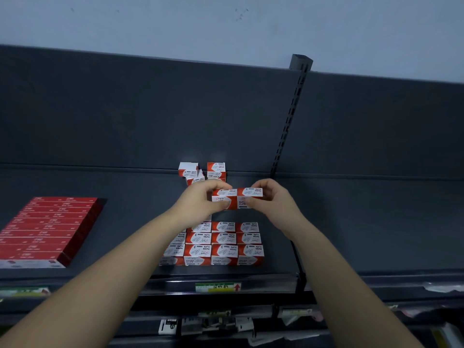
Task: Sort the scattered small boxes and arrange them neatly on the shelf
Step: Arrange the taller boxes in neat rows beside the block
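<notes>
Well left of the left hand, a flat block of red boxes (pixel 47 229) is laid on the shelf (pixel 364 222). A pair of paper-clip boxes (pixel 237 198) is held end to end above the shelf, one end pinched by the left hand (pixel 198 203), the other by the right hand (pixel 275 200), fingers curled on both. Just beyond the hands, loose boxes (pixel 216 169) are partly hidden by the fingers. Nearer than the hands, neat rows of boxes (pixel 222 244) are packed. Right of the right hand, a slotted upright (pixel 288 126) is seen.
</notes>
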